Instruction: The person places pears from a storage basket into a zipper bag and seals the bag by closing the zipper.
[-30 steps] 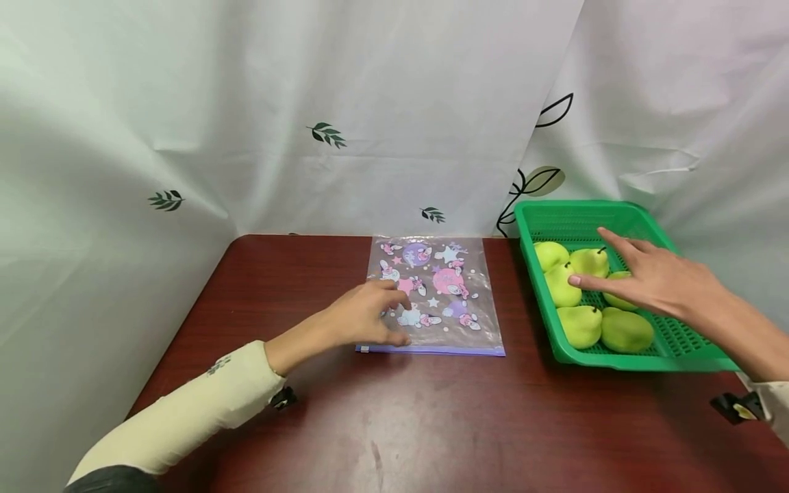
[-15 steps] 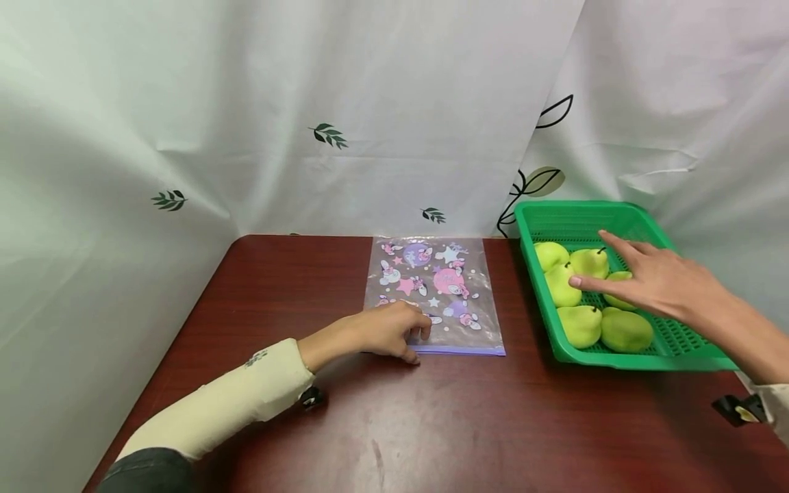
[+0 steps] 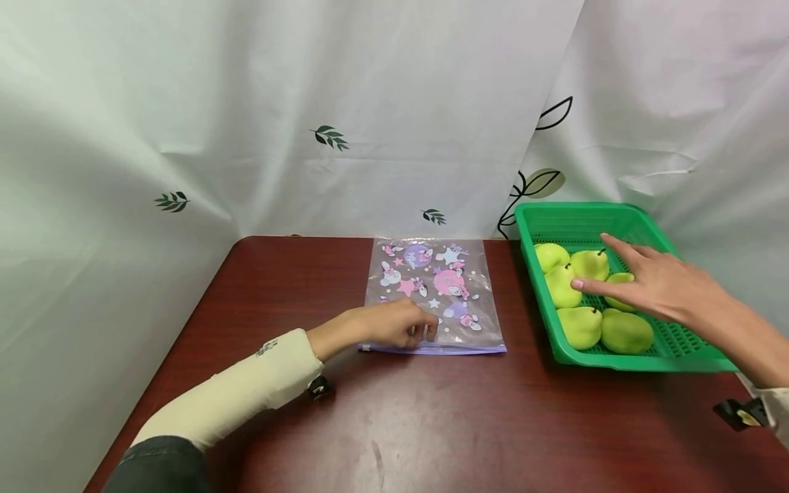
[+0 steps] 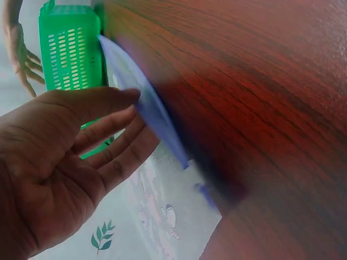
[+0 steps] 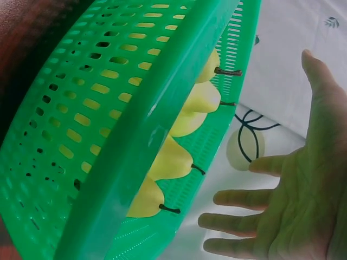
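Note:
A clear zip bag (image 3: 450, 294) printed with pink and purple cartoon figures lies flat on the table, its purple zip edge (image 3: 468, 350) toward me. My left hand (image 3: 394, 324) pinches that edge left of its middle. In the left wrist view the thumb presses on the purple strip (image 4: 157, 111), fingers behind it, and the strip stands slightly off the wood. Over the green basket (image 3: 548, 329) hovers my right hand (image 3: 672, 284), fingers spread and holding nothing. Several yellow-green pears (image 3: 579, 327) lie in the basket; the hand partly covers one.
The dark red-brown table (image 3: 431, 424) reaches back to a white curtain (image 3: 382, 123) with leaf prints. The basket's perforated wall (image 5: 97, 92) rises at the right, beside the bag. A white slider (image 3: 366, 348) sits at the zip's left end.
My left hand has moved right along the bag's near edge and taken hold of it; the purple edge is now slightly lifted. My right hand has stayed over the basket.

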`<state>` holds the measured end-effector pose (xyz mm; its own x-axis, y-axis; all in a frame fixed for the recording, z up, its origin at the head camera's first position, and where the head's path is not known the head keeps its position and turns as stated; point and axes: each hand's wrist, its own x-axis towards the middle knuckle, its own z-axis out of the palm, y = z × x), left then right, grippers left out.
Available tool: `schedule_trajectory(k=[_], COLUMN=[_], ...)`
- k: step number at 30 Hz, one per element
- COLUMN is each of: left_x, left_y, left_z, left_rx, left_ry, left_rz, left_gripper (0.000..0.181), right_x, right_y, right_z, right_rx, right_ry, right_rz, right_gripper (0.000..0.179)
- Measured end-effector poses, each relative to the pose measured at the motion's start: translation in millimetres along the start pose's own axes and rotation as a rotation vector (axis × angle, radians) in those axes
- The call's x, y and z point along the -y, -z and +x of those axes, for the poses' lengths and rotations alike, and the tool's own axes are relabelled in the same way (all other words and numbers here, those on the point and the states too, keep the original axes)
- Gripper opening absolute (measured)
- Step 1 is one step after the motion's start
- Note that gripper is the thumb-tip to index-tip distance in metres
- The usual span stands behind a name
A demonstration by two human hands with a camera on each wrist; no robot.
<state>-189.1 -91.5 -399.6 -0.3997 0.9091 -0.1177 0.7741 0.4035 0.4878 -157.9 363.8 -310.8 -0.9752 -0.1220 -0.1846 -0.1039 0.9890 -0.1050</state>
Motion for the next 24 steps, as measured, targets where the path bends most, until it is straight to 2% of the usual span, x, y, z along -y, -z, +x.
schedule_trajectory(k=[3, 8, 16, 24], left_x=[1.4, 5.2, 3.2, 0.3], left_y=[-0.5, -1.2, 3.4, 3.7], left_z=[1.5, 3.1, 4.9, 9.8], left_rx=[0.006, 0.028, 0.078, 0.070], left_ry=[-0.045, -0.074, -0.016, -0.060], left_rz=[0.020, 0.031, -0.032, -0.015], left_gripper=[0.023, 0.022, 0.032, 0.025], right_x=[-0.7, -1.8, -2.3, -0.1], right_y=[-0.8, -2.4, -3.6, -5.5], right_z=[-0.3, -0.4, -2.3, -4.8], right_rx=[0.000, 0.001, 0.015, 0.005], right_ry=[-0.001, -0.002, 0.018, 0.057], right_rz=[0.005, 0.002, 0.006, -0.020], right_gripper=[0.116, 0.111, 0.103, 0.099])
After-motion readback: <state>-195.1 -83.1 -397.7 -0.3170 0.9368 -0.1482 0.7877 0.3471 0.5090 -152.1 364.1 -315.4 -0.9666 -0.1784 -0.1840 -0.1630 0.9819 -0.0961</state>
